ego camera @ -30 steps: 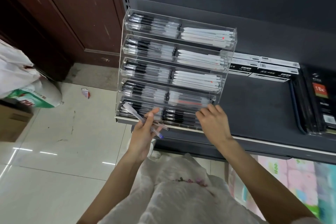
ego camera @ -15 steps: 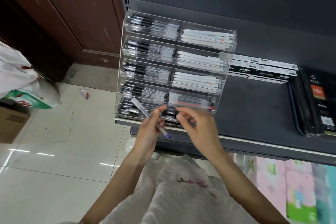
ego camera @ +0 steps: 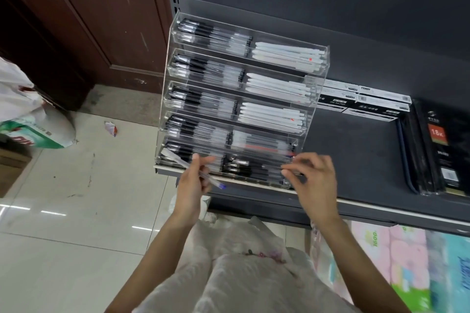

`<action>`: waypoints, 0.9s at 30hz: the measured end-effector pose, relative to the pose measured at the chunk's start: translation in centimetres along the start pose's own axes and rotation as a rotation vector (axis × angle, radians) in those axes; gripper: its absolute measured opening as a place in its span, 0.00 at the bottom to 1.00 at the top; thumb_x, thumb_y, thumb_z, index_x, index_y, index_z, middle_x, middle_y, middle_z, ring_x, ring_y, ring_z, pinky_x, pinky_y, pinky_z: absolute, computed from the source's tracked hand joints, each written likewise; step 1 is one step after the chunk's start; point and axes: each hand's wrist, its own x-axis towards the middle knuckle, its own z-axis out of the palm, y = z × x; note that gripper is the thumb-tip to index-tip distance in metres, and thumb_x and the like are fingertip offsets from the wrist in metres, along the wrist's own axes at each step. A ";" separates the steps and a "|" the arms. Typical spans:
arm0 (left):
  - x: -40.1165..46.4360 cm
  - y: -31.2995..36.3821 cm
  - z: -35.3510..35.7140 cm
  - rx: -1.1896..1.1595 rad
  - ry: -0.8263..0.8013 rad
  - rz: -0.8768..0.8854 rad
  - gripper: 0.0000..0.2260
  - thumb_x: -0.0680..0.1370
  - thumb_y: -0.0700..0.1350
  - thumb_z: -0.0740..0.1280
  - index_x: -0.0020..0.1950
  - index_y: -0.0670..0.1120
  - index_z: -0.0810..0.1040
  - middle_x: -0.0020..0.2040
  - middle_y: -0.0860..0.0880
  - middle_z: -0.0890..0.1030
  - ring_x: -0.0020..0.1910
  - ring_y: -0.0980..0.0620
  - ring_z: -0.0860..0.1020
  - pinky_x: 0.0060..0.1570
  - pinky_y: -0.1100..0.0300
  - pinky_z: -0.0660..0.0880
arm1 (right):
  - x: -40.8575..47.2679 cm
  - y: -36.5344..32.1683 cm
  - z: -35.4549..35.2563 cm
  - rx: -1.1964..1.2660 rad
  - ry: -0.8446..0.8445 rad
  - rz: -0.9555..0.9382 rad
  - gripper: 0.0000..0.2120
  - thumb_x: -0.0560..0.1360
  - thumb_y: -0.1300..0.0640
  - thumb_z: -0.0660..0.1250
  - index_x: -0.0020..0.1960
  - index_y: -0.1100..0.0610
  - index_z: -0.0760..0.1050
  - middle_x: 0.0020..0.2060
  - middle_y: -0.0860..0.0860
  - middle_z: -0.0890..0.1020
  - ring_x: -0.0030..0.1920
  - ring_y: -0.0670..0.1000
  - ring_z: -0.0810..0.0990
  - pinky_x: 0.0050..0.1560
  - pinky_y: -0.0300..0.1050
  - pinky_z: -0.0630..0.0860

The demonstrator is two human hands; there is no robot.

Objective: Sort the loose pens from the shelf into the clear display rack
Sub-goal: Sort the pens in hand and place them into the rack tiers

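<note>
Pens fill most of the clear display rack (ego camera: 241, 99), which stands at the left end of the dark shelf (ego camera: 356, 155) — five tiers, dark-capped pens on the left of each, white or clear ones on the right. Left hand (ego camera: 192, 185) pinches one clear pen with a blue tip (ego camera: 195, 171), held slantwise just in front of the bottom tier. Right hand (ego camera: 314, 180) sits at the right end of that same tier, fingers curled with tips together; blur hides whether it holds a pen there.

Step in hand, by my reading: seat the pen into the lowest tier. Best done by turning it level with the pens already lying there, tip the same way as its neighbours, then sliding it in over the low front lip rather than dropping it on top. Matching type matters — clear barrels belong with clear barrels.

Nearby: boxed pens (ego camera: 363, 103) just right of the rack, black packaged goods (ego camera: 437, 145) further right. The tier above overhangs the opening, so clearance looks tight.
</note>
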 end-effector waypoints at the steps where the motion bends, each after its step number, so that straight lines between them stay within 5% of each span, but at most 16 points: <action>1: 0.3 0.1 -0.4 -0.029 0.026 -0.024 0.19 0.82 0.54 0.54 0.49 0.45 0.81 0.28 0.55 0.66 0.26 0.59 0.64 0.29 0.64 0.61 | -0.2 -0.1 0.7 -0.027 -0.005 -0.030 0.04 0.67 0.55 0.76 0.42 0.52 0.84 0.41 0.48 0.80 0.44 0.50 0.70 0.45 0.43 0.69; 13: 0.3 0.1 -0.5 -0.080 0.039 -0.062 0.12 0.81 0.49 0.60 0.49 0.45 0.81 0.28 0.52 0.71 0.29 0.58 0.72 0.38 0.66 0.75 | -0.3 1.1 4.2 -0.502 -0.176 -0.362 0.07 0.64 0.58 0.78 0.41 0.54 0.83 0.31 0.47 0.80 0.40 0.51 0.73 0.42 0.43 0.70; 15: 0.1 0.0 -0.1 -0.074 0.024 -0.050 0.12 0.81 0.48 0.60 0.48 0.44 0.81 0.30 0.49 0.72 0.29 0.57 0.73 0.37 0.66 0.76 | -0.2 0.2 3.7 -0.430 -0.176 -0.362 0.04 0.69 0.53 0.74 0.43 0.53 0.83 0.32 0.46 0.81 0.39 0.50 0.74 0.43 0.42 0.71; 20: -0.4 0.0 1.0 0.020 -0.032 0.034 0.11 0.81 0.45 0.61 0.47 0.41 0.80 0.35 0.47 0.72 0.32 0.55 0.74 0.36 0.67 0.76 | 0.0 -5.0 1.6 0.206 -0.344 -0.114 0.16 0.74 0.43 0.61 0.54 0.51 0.80 0.46 0.44 0.83 0.49 0.45 0.76 0.49 0.37 0.70; 24: -0.8 0.4 2.9 0.039 -0.163 0.040 0.12 0.80 0.45 0.61 0.51 0.38 0.79 0.36 0.43 0.78 0.37 0.50 0.78 0.40 0.64 0.79 | 0.2 -6.7 1.6 0.176 -0.277 -0.181 0.08 0.72 0.50 0.68 0.48 0.52 0.80 0.41 0.45 0.83 0.45 0.47 0.77 0.45 0.42 0.74; 27: -0.6 1.4 3.9 0.165 -0.235 0.095 0.12 0.76 0.50 0.65 0.52 0.42 0.78 0.41 0.49 0.81 0.43 0.52 0.81 0.44 0.63 0.79 | 1.0 -5.5 0.6 0.113 -0.190 -0.147 0.03 0.70 0.56 0.73 0.43 0.52 0.79 0.38 0.44 0.82 0.41 0.45 0.77 0.42 0.39 0.72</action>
